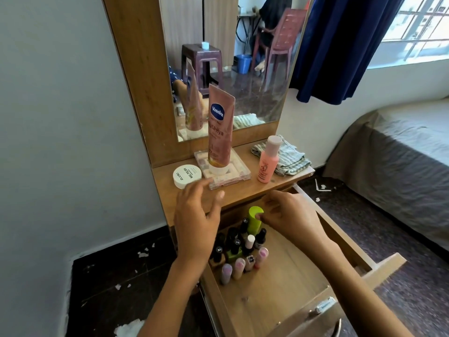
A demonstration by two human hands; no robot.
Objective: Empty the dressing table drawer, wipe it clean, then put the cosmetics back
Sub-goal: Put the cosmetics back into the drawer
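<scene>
Head view is showing the drawer [279,283] standing pulled out, nail polish bottles [239,246] clustering at its back-left corner — judging by that, I'm either emptying or restocking. My right hand [289,217] is pinching the green bottle [255,218] by its cap; my left hand [196,212] is hovering with fingers relaxed, grasping nothing, near the Vaseline tube [220,127] and white jar [186,175] on the tabletop. Next calls for a steady lift.

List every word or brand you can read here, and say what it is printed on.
"Vaseline": pink tube standing on the clear palette case.
"Gluta-Hya": same tube, lower down; the first letters are partly unclear.
"NAIL POLISH": lid of the white round tub, seen upside down; the brand word beside it is unclear.
Pink bottle: print too small.
Nail polish caps in the drawer: marks unreadable.
</scene>
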